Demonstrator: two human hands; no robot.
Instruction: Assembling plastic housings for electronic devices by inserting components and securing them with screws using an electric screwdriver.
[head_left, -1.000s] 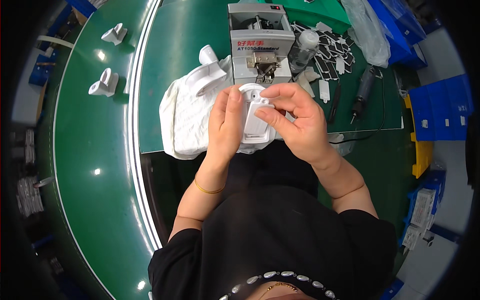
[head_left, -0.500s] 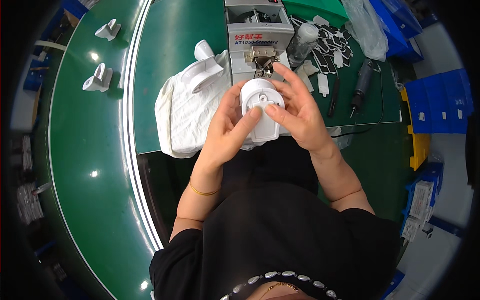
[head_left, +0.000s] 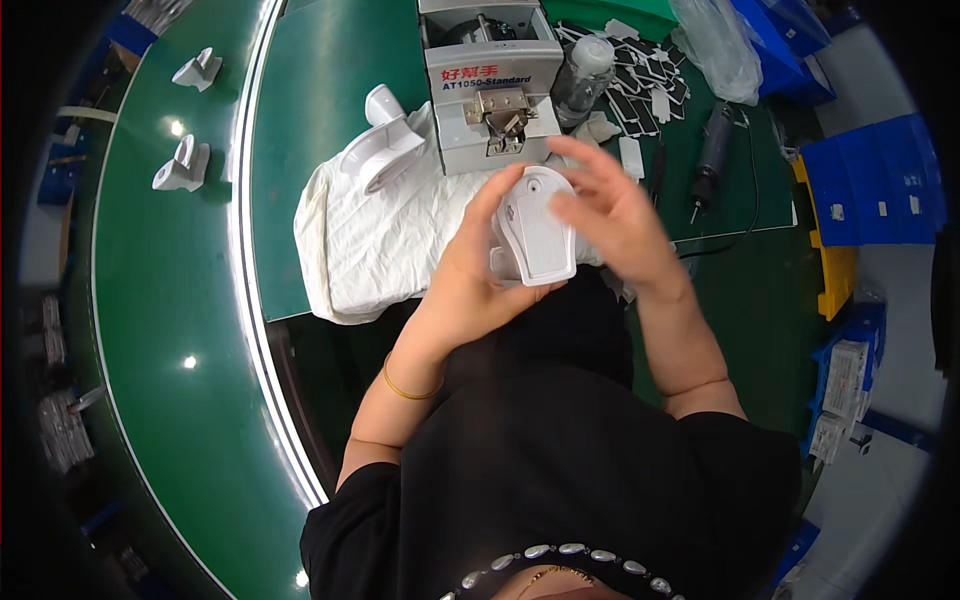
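My left hand (head_left: 475, 265) is closed around a white plastic housing (head_left: 547, 240), its fingers and thumb along the left and lower edges. The housing's recessed, tapered face with a small screw hole shows upward. Over its right side is my right hand (head_left: 625, 225), blurred, fingers apart; I cannot tell whether its thumb touches the housing. A similar white curved part (head_left: 385, 158) rests on a white cloth (head_left: 335, 245) left of my hands.
Beyond my hands stands a grey machine (head_left: 495, 90) beside a clear bottle (head_left: 583, 82). Farther right are scattered black-and-white flat pieces (head_left: 645, 85) and a corded electric screwdriver (head_left: 713, 155). A green conveyor belt (head_left: 190, 280) on the left carries white parts (head_left: 182, 165).
The housing has been turned in my left hand, showing its recessed face instead of the round end. My right hand has let go and lifted slightly right. The view has shifted a little.
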